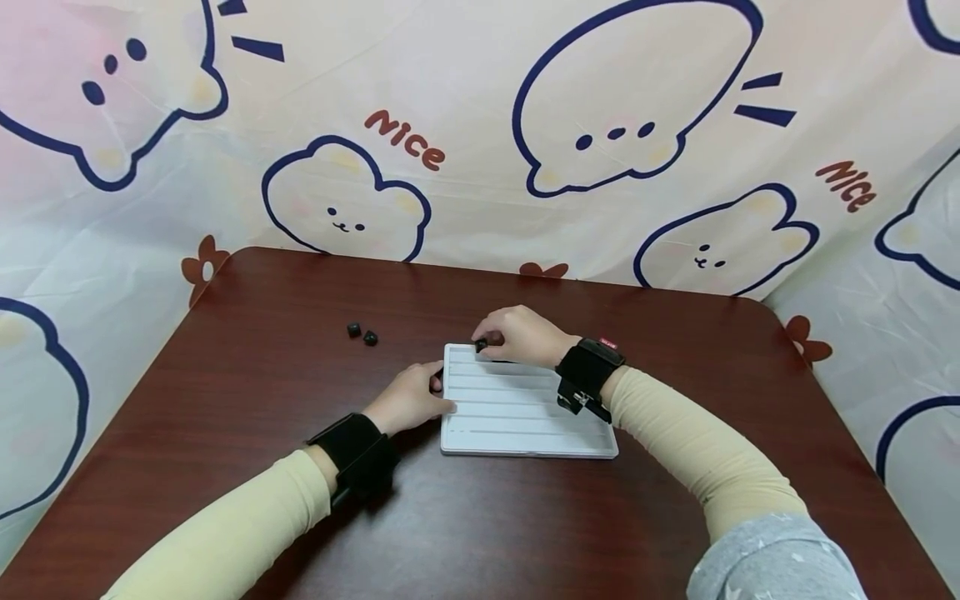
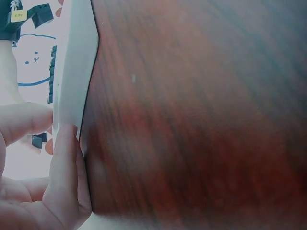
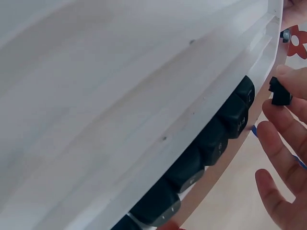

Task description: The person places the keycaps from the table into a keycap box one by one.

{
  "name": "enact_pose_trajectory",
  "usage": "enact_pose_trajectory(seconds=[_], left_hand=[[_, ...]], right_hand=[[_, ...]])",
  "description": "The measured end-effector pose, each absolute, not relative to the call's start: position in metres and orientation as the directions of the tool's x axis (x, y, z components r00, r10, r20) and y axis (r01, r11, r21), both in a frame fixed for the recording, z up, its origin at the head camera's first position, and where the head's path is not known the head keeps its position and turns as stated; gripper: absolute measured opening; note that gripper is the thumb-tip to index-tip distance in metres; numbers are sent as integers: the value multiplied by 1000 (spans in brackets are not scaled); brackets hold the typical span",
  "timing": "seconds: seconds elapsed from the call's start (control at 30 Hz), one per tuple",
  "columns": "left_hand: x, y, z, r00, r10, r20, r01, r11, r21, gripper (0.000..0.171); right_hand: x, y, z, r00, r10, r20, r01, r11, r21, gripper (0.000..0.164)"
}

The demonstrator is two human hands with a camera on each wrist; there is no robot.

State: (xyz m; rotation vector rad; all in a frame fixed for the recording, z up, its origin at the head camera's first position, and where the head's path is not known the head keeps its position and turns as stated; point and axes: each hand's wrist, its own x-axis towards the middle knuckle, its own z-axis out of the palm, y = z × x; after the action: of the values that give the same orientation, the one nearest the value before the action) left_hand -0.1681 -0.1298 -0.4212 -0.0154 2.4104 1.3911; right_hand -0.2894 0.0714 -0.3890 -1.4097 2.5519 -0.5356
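A white ridged tray [image 1: 525, 417] lies on the table, with a row of black keycaps [image 3: 208, 141] along its far edge, showing printed legends in the right wrist view. My left hand [image 1: 408, 398] grips the tray's left side, thumb at the rim and fingers along the edge. Above the far left corner, my right hand [image 1: 525, 336] pinches a single black keycap [image 3: 280, 92] between thumb and index finger. The other fingers of that hand are spread, and the keycap is just beyond the end of the row. In the head view, the right hand and wrist partly hide the row.
Two loose black keycaps, a left one [image 1: 354, 330] and a right one [image 1: 371, 338], lie on the brown table [image 1: 525, 533] left of the tray. A printed cloth [image 1: 480, 200] hangs behind the table. Black camera straps sit on both wrists.
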Motion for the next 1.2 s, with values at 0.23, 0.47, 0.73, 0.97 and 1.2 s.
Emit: enact_pose_trajectory(seconds=[0.23, 0.47, 0.73, 0.97, 1.2], left_hand=[[-167, -131, -421, -934, 157, -321, -198, 521, 830, 76], [-166, -131, -421, -935, 163, -313, -191, 512, 838, 76], [-169, -131, -421, -932, 169, -321, -196, 509, 838, 76], [-169, -131, -421, -934, 168, -315, -192, 509, 839, 75], [-169, -131, -419, -932, 165, -322, -193, 525, 829, 76]], right_hand=[[-289, 70, -394, -542, -840, 38, -788, 492, -371, 15], [-289, 69, -398, -528, -848, 42, -801, 480, -358, 12], [-285, 70, -398, -550, -835, 6, -793, 519, -320, 15], [-283, 70, -398, -566, -824, -2, -787, 541, -296, 16], [-284, 72, -397, -575, -818, -20, -777, 553, -301, 18]])
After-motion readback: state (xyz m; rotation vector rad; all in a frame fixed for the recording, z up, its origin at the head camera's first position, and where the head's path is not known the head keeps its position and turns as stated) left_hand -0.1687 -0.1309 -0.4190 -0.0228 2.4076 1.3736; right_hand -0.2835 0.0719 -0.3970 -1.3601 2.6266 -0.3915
